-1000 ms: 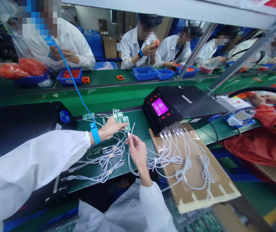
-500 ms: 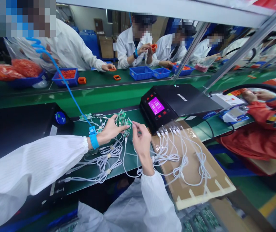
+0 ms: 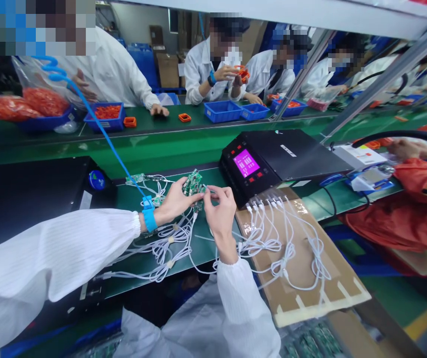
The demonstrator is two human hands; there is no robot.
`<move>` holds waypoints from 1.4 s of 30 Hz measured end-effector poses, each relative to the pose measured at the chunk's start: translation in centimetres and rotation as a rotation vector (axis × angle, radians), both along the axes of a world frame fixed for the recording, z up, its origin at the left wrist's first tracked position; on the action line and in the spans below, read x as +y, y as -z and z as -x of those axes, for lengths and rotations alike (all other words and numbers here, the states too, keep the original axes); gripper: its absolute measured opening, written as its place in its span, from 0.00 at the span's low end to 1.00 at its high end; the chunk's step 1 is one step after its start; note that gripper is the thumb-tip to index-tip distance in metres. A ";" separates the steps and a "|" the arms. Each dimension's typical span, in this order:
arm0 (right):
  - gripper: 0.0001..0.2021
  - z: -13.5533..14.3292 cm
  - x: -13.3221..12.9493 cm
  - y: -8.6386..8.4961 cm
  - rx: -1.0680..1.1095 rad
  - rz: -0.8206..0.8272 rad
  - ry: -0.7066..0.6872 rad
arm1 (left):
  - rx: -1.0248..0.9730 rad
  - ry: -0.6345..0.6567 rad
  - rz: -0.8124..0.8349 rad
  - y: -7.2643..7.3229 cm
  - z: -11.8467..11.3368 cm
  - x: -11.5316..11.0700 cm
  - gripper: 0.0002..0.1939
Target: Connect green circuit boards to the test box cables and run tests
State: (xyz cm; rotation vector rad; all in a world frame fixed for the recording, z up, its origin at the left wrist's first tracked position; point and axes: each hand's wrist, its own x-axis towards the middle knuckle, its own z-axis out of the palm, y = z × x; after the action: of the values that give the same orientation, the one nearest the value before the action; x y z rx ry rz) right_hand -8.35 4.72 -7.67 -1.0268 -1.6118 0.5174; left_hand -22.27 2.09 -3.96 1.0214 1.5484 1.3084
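Note:
My left hand [image 3: 176, 203] is closed around green circuit boards [image 3: 192, 183], held up above the bench with the thumb across their front. A white cable [image 3: 194, 217] is plugged into the lower edge of one board. Beside it, my right hand [image 3: 221, 206] pinches a thin white cable end against the boards' right side; the fingers mostly hide its tip. A blue wrist strap [image 3: 149, 219] with a coiled blue cord circles my left wrist. Below my hands, bundled white cables [image 3: 170, 239] lie on the green bench, and more boards [image 3: 157, 199] sit behind my left hand.
A black tester [image 3: 284, 154] with a lit magenta screen stands to the right, its white cables running over a cardboard sheet [image 3: 306, 258]. Another black box [image 3: 42, 194] is at left. Across the belt, co-workers handle orange frames near blue bins [image 3: 223, 112]. An orange-red sleeve [image 3: 418, 174] shows at right.
My right fingertips have moved in against the boards, covering the white cable end that showed before. The view has shifted slightly. Across the belt, a co-worker's orange frame is no longer visible under the hand.

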 end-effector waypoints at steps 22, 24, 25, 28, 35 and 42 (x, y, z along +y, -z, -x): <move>0.10 0.0 0.4 -0.3 0.037 0.063 -0.030 | 0.210 0.011 -0.180 1.5 0.8 0.6 0.29; 0.10 0.0 0.5 -0.2 0.042 0.065 -0.014 | 0.182 0.000 -0.160 1.4 0.7 0.6 0.30; 0.11 0.0 0.6 -0.1 0.049 0.066 -0.013 | 0.166 -0.001 -0.144 1.3 0.7 0.6 0.30; 0.11 -0.1 0.7 0.0 0.062 0.063 -0.020 | 0.136 0.002 -0.100 0.9 0.5 0.4 0.31; 0.11 -0.1 0.7 0.1 0.042 0.039 -0.016 | 0.139 -0.004 -0.122 0.3 0.3 0.3 0.28; 0.12 0.0 0.9 0.1 0.058 0.052 -0.032 | 0.328 -0.002 -0.140 -0.4 0.3 0.4 0.28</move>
State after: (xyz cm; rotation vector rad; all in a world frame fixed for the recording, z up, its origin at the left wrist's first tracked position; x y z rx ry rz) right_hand -8.38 5.65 -7.81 -1.0173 -1.5720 0.6087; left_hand -22.58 2.46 -3.53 1.3778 1.7151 1.3135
